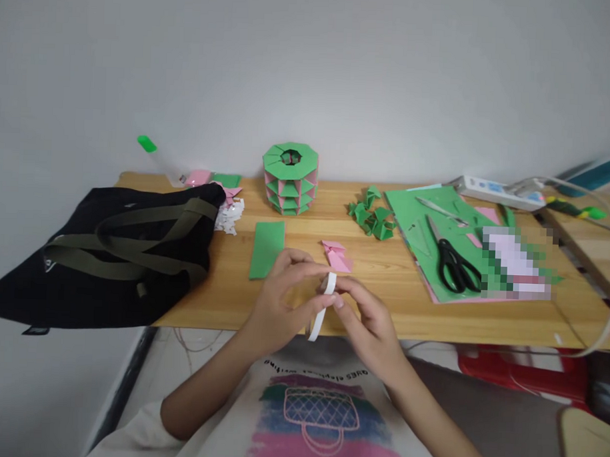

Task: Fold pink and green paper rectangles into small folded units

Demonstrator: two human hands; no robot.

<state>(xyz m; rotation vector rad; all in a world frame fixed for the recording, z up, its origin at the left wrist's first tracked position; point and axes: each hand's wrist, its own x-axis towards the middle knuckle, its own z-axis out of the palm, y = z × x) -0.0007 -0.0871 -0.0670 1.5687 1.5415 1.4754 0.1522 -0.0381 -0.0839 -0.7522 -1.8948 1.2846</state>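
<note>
A narrow white strip (pixel 319 320), perhaps paper tape, hangs between my hands above the table's front edge. My left hand (pixel 287 301) pinches its upper part between thumb and fingers. From the other side, my right hand (pixel 366 315) has its thumb and index finger closed on the same upper end. Just behind my hands lies a folded pink paper piece (pixel 337 255). A green paper rectangle (pixel 267 246) lies flat behind my left hand. Farther back stands a round green and pink paper structure (pixel 290 163).
Folded green pieces (pixel 378 221) lie right of centre. Black-handled scissors (pixel 456 267) rest on green sheets (pixel 406 209). A black bag (pixel 134 249) covers the left side, beside white scraps (pixel 229 216). A power strip (pixel 501 192) and a cable are at the right.
</note>
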